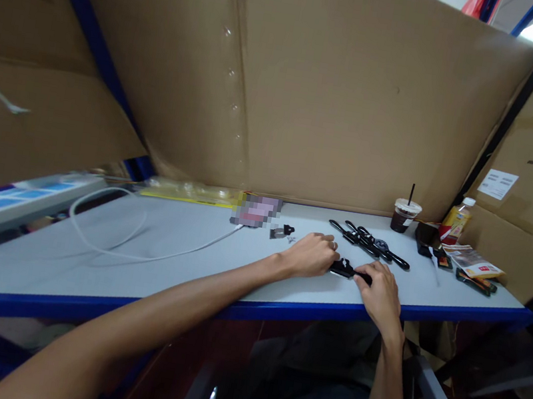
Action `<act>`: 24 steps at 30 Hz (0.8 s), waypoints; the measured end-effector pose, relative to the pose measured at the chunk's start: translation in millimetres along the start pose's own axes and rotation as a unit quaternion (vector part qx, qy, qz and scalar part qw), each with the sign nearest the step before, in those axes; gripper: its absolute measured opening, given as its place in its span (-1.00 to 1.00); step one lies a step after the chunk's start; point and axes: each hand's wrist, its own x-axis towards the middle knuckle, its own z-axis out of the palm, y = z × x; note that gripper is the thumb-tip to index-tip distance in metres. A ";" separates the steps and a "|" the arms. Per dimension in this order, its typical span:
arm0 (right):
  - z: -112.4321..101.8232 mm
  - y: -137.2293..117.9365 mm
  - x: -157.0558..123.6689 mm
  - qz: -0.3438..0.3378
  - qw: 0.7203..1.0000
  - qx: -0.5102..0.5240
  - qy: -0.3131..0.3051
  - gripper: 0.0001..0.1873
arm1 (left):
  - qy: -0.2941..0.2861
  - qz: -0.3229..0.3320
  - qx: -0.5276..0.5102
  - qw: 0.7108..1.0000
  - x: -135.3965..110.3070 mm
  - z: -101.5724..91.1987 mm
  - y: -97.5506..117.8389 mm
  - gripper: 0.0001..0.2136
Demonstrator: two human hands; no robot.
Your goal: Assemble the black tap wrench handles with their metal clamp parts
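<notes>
Both my hands hold a black spokeshave point(343, 268) low over the white tabletop, near its front edge. My left hand point(311, 255) is closed around the left end and hides that handle. The right handle is pinched between the fingers of my right hand point(380, 290). Just behind lie several more black spokeshaves point(368, 241), piled loosely across one another. Left of my left hand rest a flat metal blade point(277, 232) and a small black plate point(288, 230), with tiny metal parts point(291, 239) beside them.
A phone point(257, 211), blurred out, lies at the back on a white cable point(176, 261). To the right stand a lidded drink cup point(403, 216) with a straw, a bottle point(457, 221), a black tray point(426, 239) and packets point(474, 262). Cardboard point(339, 90) walls the table's back.
</notes>
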 end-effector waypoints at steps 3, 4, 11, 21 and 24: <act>-1.1 -1.4 0.2 0.004 1.000 -0.005 -0.005 -0.85 | 0.037 -0.028 -0.027 0.999 0.2 -3.5 3.2 -0.80; -1.4 -1.9 0.3 0.005 1.000 -0.009 -0.006 -0.85 | 0.049 -0.037 -0.039 0.997 0.4 -4.5 4.7 -0.80; -0.8 -1.7 0.3 0.000 1.000 -0.015 0.000 -0.84 | 0.048 -0.052 -0.078 0.994 2.0 -2.1 13.3 -0.74; -0.6 -0.1 0.5 0.002 1.000 -0.009 -0.009 -0.85 | 0.073 0.035 -0.132 0.988 -1.0 0.2 10.8 -0.82; -0.4 -0.1 0.7 0.001 1.000 -0.013 -0.010 -0.84 | 0.093 0.053 -0.149 0.983 -1.6 0.1 10.8 -0.81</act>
